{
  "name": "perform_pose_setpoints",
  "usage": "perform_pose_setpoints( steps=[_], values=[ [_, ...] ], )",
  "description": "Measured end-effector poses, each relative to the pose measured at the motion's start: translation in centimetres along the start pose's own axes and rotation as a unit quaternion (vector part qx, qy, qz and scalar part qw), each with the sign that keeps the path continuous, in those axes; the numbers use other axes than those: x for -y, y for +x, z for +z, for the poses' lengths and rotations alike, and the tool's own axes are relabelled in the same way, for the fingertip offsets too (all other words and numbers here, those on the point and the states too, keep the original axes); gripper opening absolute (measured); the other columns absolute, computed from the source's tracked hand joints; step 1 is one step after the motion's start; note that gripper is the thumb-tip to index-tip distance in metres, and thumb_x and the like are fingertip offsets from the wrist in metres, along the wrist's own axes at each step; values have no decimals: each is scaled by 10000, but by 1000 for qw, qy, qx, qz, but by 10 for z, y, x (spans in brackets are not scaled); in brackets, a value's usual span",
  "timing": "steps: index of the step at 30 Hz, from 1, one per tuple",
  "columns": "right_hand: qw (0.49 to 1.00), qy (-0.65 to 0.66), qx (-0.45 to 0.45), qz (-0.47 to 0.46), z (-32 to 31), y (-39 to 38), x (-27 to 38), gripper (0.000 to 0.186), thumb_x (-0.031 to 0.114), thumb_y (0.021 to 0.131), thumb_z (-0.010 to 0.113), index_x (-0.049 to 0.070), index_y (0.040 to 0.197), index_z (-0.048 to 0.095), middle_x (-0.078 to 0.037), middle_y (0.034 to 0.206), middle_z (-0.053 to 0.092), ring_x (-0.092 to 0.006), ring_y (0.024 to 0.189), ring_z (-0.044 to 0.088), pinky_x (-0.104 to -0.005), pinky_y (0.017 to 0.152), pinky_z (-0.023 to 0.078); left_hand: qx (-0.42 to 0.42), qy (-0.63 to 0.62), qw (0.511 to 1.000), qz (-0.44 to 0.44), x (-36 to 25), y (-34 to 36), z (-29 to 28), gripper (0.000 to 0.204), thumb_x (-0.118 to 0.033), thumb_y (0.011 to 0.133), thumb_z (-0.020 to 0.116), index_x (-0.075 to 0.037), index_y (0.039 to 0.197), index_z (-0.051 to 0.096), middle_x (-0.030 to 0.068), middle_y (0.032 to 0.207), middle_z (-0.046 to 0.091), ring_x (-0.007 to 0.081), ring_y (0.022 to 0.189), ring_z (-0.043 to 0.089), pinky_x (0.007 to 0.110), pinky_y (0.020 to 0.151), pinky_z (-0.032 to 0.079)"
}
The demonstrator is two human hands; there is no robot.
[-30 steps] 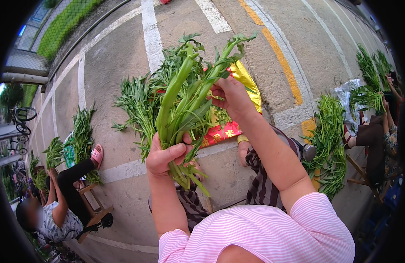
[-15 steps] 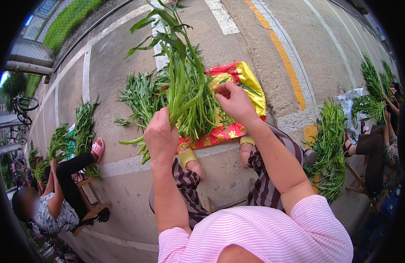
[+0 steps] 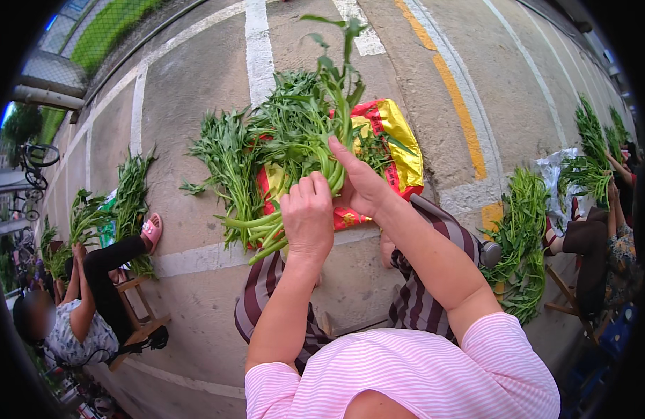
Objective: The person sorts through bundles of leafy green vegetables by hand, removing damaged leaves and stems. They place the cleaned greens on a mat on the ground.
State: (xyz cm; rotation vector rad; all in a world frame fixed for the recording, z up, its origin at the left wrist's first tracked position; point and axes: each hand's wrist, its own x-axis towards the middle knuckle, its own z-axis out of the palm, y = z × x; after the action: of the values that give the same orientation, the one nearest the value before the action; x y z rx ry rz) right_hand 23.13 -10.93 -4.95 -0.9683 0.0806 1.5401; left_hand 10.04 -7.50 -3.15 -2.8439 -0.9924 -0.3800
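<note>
My left hand (image 3: 307, 218) is closed around the lower stems of a bunch of water spinach (image 3: 344, 115). Pale cut stem ends stick out to the left below that fist. My right hand (image 3: 358, 180) is against the bunch's right side, its thumb laid up along the stems and its fingers partly hidden. The leafy tops tilt up and away from me, slightly blurred. Beyond and left of my hands, more water spinach (image 3: 228, 150) lies heaped, partly on a red and gold plastic sack (image 3: 404, 133).
My striped trouser legs flank the sack. Another heap of greens (image 3: 525, 244) lies on the right, near a seated person (image 3: 616, 244). At left, a person on a wooden stool (image 3: 144, 325) holds greens. Painted lines (image 3: 259, 52) cross the concrete; bicycles (image 3: 37, 164) stand far left.
The bunch has swung right and lower, its tops now over the sack. My left hand has moved right and stays closed on it. My right hand has come down and left to the stems.
</note>
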Motion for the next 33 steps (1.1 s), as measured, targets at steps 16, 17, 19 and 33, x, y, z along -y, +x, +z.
perform_pose_setpoints(
  steps=[16, 17, 19, 33],
  values=[
    [995, -17, -5, -102, -6, -11, 27, 216, 233, 923, 707, 49, 1010, 637, -61, 894, 680, -161, 802, 674, -315, 722, 584, 175, -633, 741, -142, 20, -4, -24, 617, -151, 884, 744, 14, 1415, 478, 121, 1306, 585, 191, 1188, 571, 326, 1007, 466],
    [995, -12, -3, -96, -2, -15, 31, 218, 239, 920, 709, 41, 983, 642, -67, 873, 680, -162, 777, 673, -310, 700, 585, 154, -730, 622, -236, 28, -1, -24, 443, -207, 908, 735, -30, 1293, 606, 130, 1261, 626, 160, 1152, 591, 320, 957, 459],
    [995, 5, 9, -102, 4, -18, 34, 226, 247, 924, 701, 31, 957, 646, -62, 836, 675, -157, 735, 674, -299, 689, 596, 71, -707, 613, -345, 43, 6, -26, 355, -250, 962, 673, -34, 1242, 632, 46, 1112, 659, 114, 975, 606, 274, 868, 469],
    [906, -284, 302, 84, 23, -39, 13, 690, 387, 822, 809, 26, 1332, 515, -106, 1163, 636, -200, 1035, 643, -351, 894, 536, 151, -891, 312, -293, 58, 14, -17, 693, -578, 886, 646, -15, 1281, 566, 157, 1219, 647, 250, 1077, 651, 402, 925, 540]
  ],
)
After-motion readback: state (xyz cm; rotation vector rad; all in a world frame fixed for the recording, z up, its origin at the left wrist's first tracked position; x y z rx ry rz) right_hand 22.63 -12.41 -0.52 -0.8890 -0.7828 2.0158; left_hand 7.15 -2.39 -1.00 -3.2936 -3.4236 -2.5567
